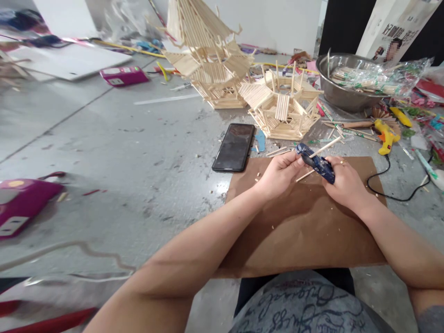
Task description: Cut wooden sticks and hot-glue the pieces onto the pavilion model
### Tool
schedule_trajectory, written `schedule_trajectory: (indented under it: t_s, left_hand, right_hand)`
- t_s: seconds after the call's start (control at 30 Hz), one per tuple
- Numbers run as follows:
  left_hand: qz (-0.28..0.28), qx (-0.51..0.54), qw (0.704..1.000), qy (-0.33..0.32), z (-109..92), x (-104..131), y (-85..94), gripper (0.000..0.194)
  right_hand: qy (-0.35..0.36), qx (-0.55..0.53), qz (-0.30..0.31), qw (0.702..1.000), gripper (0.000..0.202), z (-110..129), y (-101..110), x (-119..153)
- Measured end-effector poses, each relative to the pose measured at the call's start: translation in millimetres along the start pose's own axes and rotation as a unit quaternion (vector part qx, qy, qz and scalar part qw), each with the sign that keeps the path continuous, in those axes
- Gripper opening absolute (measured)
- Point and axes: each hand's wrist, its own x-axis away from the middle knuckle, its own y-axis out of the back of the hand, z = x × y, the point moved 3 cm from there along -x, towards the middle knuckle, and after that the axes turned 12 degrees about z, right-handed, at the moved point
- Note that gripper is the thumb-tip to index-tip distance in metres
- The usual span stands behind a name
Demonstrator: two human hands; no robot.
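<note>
A dark blue hand tool [322,168], like a cutter or pliers, is gripped in my right hand [345,180] above a brown board. A thin wooden stick [326,147] slants up to the right across the tool's front part. My left hand [281,173] is closed at the tool's left end, fingers pinched together; what lies between its fingertips is too small to make out. Just below the tool, another thin stick [305,175] lies slantwise. Small cut bits of wood are scattered on the brown board [294,240].
Behind the hands stand a tall stick pagoda [217,69] and a lower stick structure [280,108]. A black phone [234,147] lies left of them. A steel bowl [350,95] holds bagged sticks. A yellow glue gun [386,136] with a black cord and purple power strips [125,76] lie around.
</note>
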Motion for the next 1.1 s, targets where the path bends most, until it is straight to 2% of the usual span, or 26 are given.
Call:
schedule_trajectory:
  t_s: [0.27,0.5,0.7,0.87,1.1]
  left_hand:
    - [-0.028,-0.062,0.997,0.027,9.8,1.4,4.6,0.038]
    - [-0.044,-0.147,0.988,-0.002,14.2,2.9,5.7,0.033]
    - [-0.062,-0.215,0.974,-0.019,16.8,3.1,6.6,0.028]
    - [-0.064,-0.189,0.98,-0.015,13.7,3.0,6.4,0.034]
    - [-0.03,-0.058,0.998,0.005,9.7,1.0,2.7,0.043]
  right_hand:
    - [-0.027,0.017,0.022,0.999,0.034,2.2,1.2,-0.3]
    - [-0.082,0.055,0.053,0.994,0.033,4.9,2.6,0.4]
    - [-0.084,0.05,0.043,0.994,0.037,6.0,3.1,1.9]
    - [-0.045,0.03,0.029,0.998,0.043,5.6,3.5,3.3]
    - [0.009,-0.022,0.026,0.999,0.052,-4.5,-2.5,-1.7]
